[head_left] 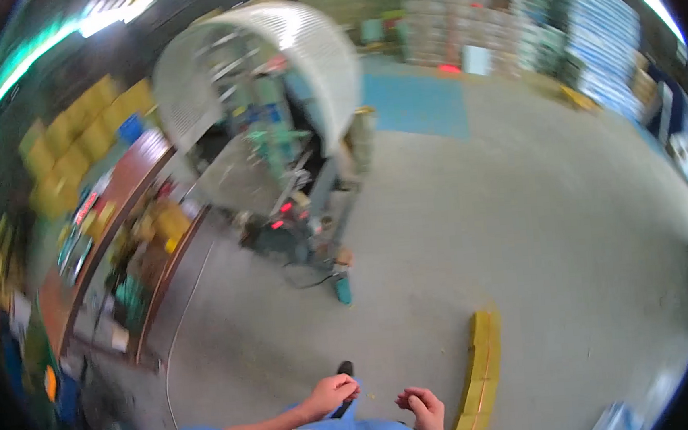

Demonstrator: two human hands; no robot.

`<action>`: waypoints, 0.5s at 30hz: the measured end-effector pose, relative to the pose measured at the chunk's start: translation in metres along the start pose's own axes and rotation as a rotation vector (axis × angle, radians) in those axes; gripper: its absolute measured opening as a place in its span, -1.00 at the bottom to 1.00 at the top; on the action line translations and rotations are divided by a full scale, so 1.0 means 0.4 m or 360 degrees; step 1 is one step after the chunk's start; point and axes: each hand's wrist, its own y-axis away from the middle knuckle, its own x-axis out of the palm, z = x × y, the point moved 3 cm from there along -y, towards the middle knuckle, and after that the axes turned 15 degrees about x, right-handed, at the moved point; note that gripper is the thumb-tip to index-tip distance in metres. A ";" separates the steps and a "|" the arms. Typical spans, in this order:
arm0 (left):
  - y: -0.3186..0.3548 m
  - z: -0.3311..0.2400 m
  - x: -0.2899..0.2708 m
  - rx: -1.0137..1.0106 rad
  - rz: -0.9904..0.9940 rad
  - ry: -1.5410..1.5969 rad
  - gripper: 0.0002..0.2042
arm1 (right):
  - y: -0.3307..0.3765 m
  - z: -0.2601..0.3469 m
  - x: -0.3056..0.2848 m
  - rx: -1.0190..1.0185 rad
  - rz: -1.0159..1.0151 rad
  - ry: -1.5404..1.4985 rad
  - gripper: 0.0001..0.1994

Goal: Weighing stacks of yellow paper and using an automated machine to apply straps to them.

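My left hand (pixel 333 395) is in front of my blue shirt, low in the middle, its fingers curled in. Nothing shows in it. A little to its right my right hand (pixel 425 408) hangs with fingers loosely bent and apart, holding nothing that I can see. The two hands do not touch each other. Nearest to the right hand is a row of yellow boxes (pixel 479 374) on the floor. A dark shoe (pixel 345 368) shows just beyond the left hand.
Ahead to the left stands a machine with a large white ring-shaped hood (pixel 341 70). A brown shelf bench (pixel 110 225) loaded with items runs along the left. Yellow cartons (pixel 83 130) are stacked behind it. Tall wrapped stacks (pixel 601 37) stand far right, beyond the grey floor (pixel 539 224).
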 end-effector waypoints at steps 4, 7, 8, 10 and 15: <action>0.072 -0.046 -0.199 0.0195 -0.0466 0.0244 -0.80 | -0.117 0.065 0.301 0.0093 0.0439 0.0308 -0.78; 0.127 -0.004 -0.416 0.0267 -0.0740 0.0266 -0.80 | -0.232 -0.022 0.506 0.0347 0.0663 0.0455 -0.77; 0.142 0.002 -0.508 0.0280 -0.0807 0.0215 -0.80 | -0.276 -0.051 0.589 0.0353 0.0728 0.0486 -0.77; 0.190 -0.019 -0.691 0.0252 -0.1023 0.0142 -0.80 | -0.368 -0.127 0.759 0.0513 0.0945 0.0602 -0.76; 0.329 -0.111 -1.015 0.0358 -0.1546 0.0037 -0.82 | -0.430 -0.189 1.235 0.0585 0.1294 0.0713 -0.75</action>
